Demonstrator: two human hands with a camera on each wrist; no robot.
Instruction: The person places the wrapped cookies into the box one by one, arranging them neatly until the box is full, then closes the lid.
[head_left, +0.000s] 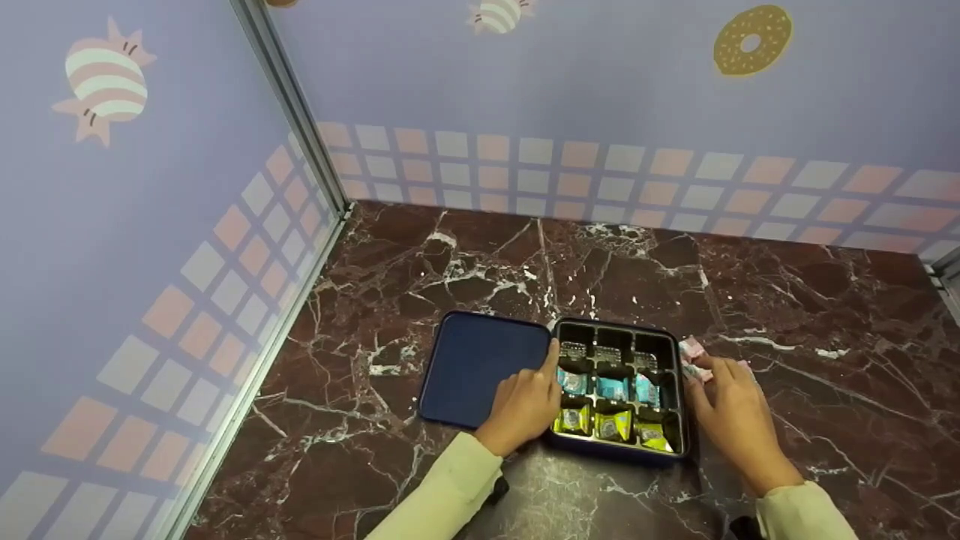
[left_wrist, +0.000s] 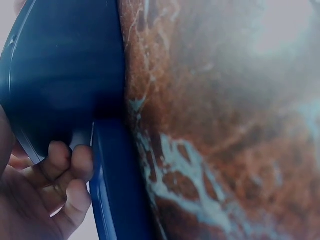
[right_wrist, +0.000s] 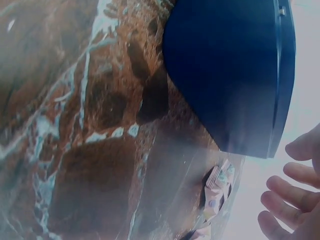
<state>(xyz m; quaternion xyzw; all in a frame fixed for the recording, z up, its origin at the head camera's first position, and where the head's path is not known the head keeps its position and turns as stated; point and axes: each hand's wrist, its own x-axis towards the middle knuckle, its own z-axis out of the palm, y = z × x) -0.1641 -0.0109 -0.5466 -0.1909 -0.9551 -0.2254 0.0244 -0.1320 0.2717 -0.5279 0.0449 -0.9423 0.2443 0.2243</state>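
Observation:
A dark blue box with a gold-black divided insert stands on the marble surface. Its middle row holds blue-wrapped sweets and its front row yellow-wrapped ones. My left hand rests at the box's left side, index finger stretched along the rim and the other fingers loosely bent beside the wall. Beyond the box's right side, my right hand hovers by pink-wrapped sweets, partly covering them. In the right wrist view its fingers are spread apart, near pink wrappers.
A flat blue lid lies directly left of the box, beneath part of my left hand. The back row of compartments shows only a textured bottom. Purple patterned walls close off the back and left of the marble surface.

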